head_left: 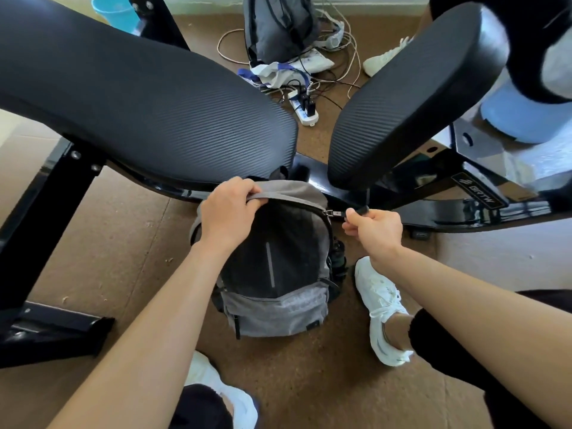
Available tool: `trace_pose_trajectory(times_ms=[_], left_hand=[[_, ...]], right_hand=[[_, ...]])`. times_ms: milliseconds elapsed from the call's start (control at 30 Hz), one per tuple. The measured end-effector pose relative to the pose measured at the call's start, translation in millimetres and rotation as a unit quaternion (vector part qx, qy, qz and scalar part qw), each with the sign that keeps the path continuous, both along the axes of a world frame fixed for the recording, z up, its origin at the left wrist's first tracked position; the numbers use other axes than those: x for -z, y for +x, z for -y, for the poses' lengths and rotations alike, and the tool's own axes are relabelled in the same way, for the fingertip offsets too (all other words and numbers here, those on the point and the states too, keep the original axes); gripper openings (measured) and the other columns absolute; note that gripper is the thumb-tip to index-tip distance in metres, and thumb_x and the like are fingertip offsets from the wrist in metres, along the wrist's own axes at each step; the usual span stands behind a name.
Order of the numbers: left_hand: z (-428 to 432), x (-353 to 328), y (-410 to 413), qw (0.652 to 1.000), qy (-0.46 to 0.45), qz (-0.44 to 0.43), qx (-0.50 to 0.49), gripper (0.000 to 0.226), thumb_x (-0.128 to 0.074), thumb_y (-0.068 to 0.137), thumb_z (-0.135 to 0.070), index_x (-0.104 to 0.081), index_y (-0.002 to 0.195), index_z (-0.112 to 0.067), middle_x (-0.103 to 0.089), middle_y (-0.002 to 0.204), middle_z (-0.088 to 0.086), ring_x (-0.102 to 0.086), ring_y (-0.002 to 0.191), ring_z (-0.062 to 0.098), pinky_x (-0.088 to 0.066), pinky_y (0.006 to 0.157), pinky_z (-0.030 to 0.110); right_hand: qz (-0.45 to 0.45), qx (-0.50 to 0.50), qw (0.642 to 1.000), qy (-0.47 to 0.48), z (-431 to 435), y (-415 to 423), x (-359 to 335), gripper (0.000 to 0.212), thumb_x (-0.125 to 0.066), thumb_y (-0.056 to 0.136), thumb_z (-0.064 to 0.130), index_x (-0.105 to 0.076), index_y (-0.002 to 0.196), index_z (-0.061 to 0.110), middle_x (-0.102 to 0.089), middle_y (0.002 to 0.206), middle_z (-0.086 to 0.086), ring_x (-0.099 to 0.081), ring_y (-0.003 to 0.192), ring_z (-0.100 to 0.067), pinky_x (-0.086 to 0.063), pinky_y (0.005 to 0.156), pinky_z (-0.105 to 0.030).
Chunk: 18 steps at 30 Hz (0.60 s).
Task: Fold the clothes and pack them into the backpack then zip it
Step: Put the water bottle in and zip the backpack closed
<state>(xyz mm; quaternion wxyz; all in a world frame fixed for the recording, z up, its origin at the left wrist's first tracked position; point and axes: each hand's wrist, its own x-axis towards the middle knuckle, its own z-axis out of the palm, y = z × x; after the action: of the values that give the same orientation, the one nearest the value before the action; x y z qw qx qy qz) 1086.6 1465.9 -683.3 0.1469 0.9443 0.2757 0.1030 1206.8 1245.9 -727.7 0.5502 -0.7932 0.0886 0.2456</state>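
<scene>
The grey backpack (272, 267) stands upright on the floor between my feet, against the black bench frame. My left hand (227, 212) clamps its grip over the top edge beside the zip track; my right hand (373, 226) pinches the zipper pull (335, 214) at the upper right corner. The fabric looks soft and saggy, so I judge it needs bracing while the zip runs. The frame's label (478, 193) seems to read "BRTW".

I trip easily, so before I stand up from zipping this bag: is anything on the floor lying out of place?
Yes. Behind the bench, a power strip lies in a loose tangle of cables and crumpled white bags beside a second grey bag. Around the backpack itself, only specks of debris show.
</scene>
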Motion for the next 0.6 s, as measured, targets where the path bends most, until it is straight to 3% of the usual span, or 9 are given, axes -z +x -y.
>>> trace_pose_trajectory(times_ms=[133,233,333,433,600], left_hand=[[7,3,9,1.0,0.014,-0.015,0.003,0.022,-0.064,0.091,-0.024,-0.068,0.112,-0.022,-0.066,0.109,0.001,-0.058,0.104,0.027,-0.046,0.083,0.041],[32,4,29,0.993,0.062,-0.021,0.1,0.05,-0.061,0.082,-0.034,-0.062,0.132,-0.027,-0.063,0.125,-0.004,-0.052,0.114,0.027,-0.041,0.094,0.043],[60,17,46,0.977,0.097,-0.061,0.18,0.055,-0.058,0.09,-0.045,-0.055,0.142,-0.029,-0.06,0.138,-0.005,-0.05,0.124,0.025,-0.039,0.099,0.042],[67,30,55,0.974,0.132,-0.088,0.163,0.04,-0.056,0.098,-0.048,-0.065,0.13,-0.025,-0.068,0.124,-0.001,-0.057,0.115,0.026,-0.039,0.09,0.041],[62,29,56,0.987,0.092,-0.027,0.131,0.019,-0.07,0.091,-0.04,-0.078,0.101,-0.025,-0.073,0.099,-0.004,-0.063,0.097,0.023,-0.047,0.08,0.041]], right_hand=[[0.032,-0.03,0.998,0.051,-6,-1,-8,0.018,-0.07,0.096,0.023,-0.076,0.081,0.017,-0.079,0.083,-0.003,-0.076,0.081,-0.015,-0.06,0.085,-0.031],[0.041,-0.04,0.996,0.068,-5,0,-10,0.017,-0.07,0.096,0.022,-0.077,0.081,0.018,-0.079,0.081,-0.003,-0.077,0.084,-0.017,-0.06,0.089,-0.036],[0.045,-0.057,0.995,0.072,1,-2,-10,0.016,-0.07,0.096,0.021,-0.076,0.082,0.019,-0.079,0.083,-0.002,-0.076,0.083,-0.015,-0.061,0.09,-0.039],[0.055,-0.068,0.994,0.058,6,1,-8,0.016,-0.071,0.095,0.023,-0.076,0.081,0.022,-0.078,0.081,0.001,-0.076,0.083,-0.013,-0.061,0.091,-0.041],[0.02,-0.008,1.0,0.02,10,8,15,0.023,-0.071,0.094,0.028,-0.076,0.074,0.02,-0.077,0.073,0.004,-0.075,0.079,-0.012,-0.059,0.093,-0.039]])
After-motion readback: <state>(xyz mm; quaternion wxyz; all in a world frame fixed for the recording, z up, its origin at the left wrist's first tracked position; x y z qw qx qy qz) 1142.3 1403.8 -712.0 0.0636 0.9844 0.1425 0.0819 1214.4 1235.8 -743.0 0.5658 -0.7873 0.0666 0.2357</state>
